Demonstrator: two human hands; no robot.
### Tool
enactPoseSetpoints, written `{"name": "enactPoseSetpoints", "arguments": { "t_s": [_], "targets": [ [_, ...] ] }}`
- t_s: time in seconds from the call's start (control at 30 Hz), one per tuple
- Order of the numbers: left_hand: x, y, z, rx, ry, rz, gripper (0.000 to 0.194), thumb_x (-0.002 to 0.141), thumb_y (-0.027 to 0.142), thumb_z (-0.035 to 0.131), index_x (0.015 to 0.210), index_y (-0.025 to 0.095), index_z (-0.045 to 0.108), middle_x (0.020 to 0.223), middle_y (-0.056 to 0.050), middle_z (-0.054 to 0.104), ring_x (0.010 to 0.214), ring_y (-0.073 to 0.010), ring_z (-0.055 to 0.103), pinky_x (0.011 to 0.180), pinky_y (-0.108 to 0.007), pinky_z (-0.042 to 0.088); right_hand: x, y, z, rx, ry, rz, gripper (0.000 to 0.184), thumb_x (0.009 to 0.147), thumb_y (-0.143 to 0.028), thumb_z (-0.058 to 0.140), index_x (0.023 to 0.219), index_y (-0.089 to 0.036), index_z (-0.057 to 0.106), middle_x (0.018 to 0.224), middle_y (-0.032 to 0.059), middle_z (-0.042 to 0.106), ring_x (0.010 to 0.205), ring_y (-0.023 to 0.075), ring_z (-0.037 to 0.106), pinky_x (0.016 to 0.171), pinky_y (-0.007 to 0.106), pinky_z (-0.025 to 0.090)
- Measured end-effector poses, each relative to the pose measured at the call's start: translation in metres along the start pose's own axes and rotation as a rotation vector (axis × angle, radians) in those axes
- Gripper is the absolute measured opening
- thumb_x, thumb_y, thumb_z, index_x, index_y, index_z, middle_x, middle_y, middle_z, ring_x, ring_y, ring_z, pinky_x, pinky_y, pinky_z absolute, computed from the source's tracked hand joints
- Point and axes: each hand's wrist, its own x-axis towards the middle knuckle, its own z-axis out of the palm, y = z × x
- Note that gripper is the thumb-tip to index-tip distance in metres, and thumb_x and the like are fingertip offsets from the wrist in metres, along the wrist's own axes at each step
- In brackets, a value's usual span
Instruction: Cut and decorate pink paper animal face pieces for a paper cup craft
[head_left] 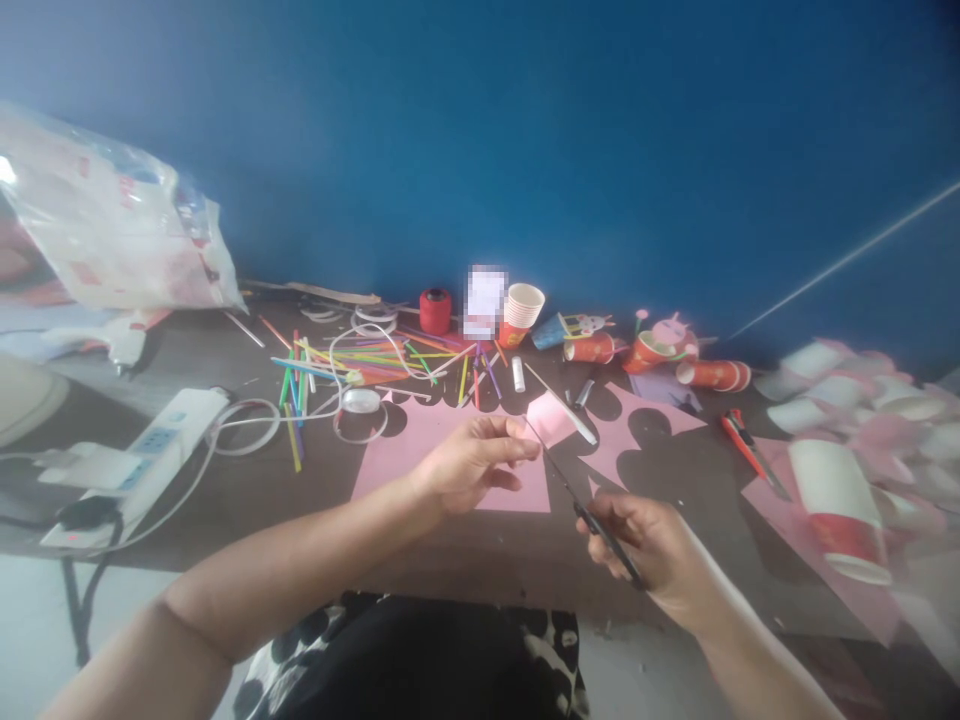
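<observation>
My left hand (487,455) pinches a small piece of pink paper (549,418) at its left edge, above the middle of the table. My right hand (645,545) grips a pair of dark scissors (600,530) by the handles. Their blades point up and left and meet the small pink piece near my left fingertips. Under my left hand lies a larger pink sheet (390,460). To the right of the small piece, a pink offcut with round cut-outs (611,455) rests on the tabletop.
Colourful sticks (375,355) and white cables spread left of centre, beside a power strip (161,450). Along the back stand a red spool (435,312) and stacked paper cups (523,305). A red utility knife (750,450) and many white cups (832,500) lie right.
</observation>
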Motion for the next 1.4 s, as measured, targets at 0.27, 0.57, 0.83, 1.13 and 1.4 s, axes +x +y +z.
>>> {"name": "enactPoseSetpoints", "arguments": {
  "t_s": [0.27, 0.57, 0.83, 1.13, 1.4],
  "targets": [
    [-0.003, 0.003, -0.005, 0.016, 0.0, -0.002, 0.025, 0.058, 0.025, 0.079, 0.069, 0.014, 0.059, 0.068, 0.002, 0.057, 0.056, -0.0051, 0.048, 0.048, -0.018, 0.042, 0.002, -0.001, 0.001, -0.054, 0.014, -0.02, 0.026, 0.063, -0.035, 0.073, 0.063, -0.014, 0.056, 0.063, -0.0004, 0.056, 0.053, 0.0074, 0.046, 0.045, 0.019, 0.031],
    [-0.005, 0.011, -0.009, 0.084, -0.001, -0.019, 0.025, 0.057, 0.025, 0.079, 0.067, 0.014, 0.059, 0.068, 0.001, 0.057, 0.057, -0.0063, 0.048, 0.048, -0.019, 0.042, -0.001, -0.016, -0.004, -0.179, -0.021, -0.033, 0.034, 0.06, -0.042, 0.077, 0.066, -0.016, 0.057, 0.065, 0.0001, 0.056, 0.056, 0.0096, 0.047, 0.048, 0.021, 0.035],
    [-0.005, 0.018, -0.012, 0.127, 0.008, -0.068, 0.022, 0.057, 0.022, 0.078, 0.07, 0.013, 0.063, 0.068, 0.0, 0.057, 0.057, -0.0064, 0.048, 0.05, -0.02, 0.043, 0.0, -0.031, -0.012, -0.317, -0.069, -0.043, 0.025, 0.065, -0.034, 0.075, 0.071, -0.016, 0.06, 0.061, -0.0027, 0.054, 0.056, 0.0086, 0.045, 0.051, 0.02, 0.035],
    [-0.007, 0.017, -0.012, 0.108, 0.022, -0.055, 0.02, 0.061, 0.025, 0.076, 0.072, 0.014, 0.063, 0.075, -0.001, 0.061, 0.061, -0.0074, 0.049, 0.052, -0.021, 0.044, 0.006, -0.031, -0.005, -0.299, -0.033, -0.07, 0.028, 0.063, -0.036, 0.076, 0.067, -0.016, 0.057, 0.058, -0.0037, 0.051, 0.053, 0.0082, 0.042, 0.049, 0.02, 0.033],
    [-0.005, 0.005, -0.012, 0.022, 0.06, -0.005, 0.023, 0.063, 0.03, 0.077, 0.072, 0.014, 0.063, 0.076, -0.002, 0.062, 0.06, -0.0058, 0.049, 0.049, -0.018, 0.038, 0.012, -0.021, -0.001, -0.21, -0.038, -0.063, 0.028, 0.063, -0.035, 0.077, 0.066, -0.015, 0.058, 0.061, -0.003, 0.051, 0.058, 0.0094, 0.045, 0.055, 0.021, 0.039]
  ]
}}
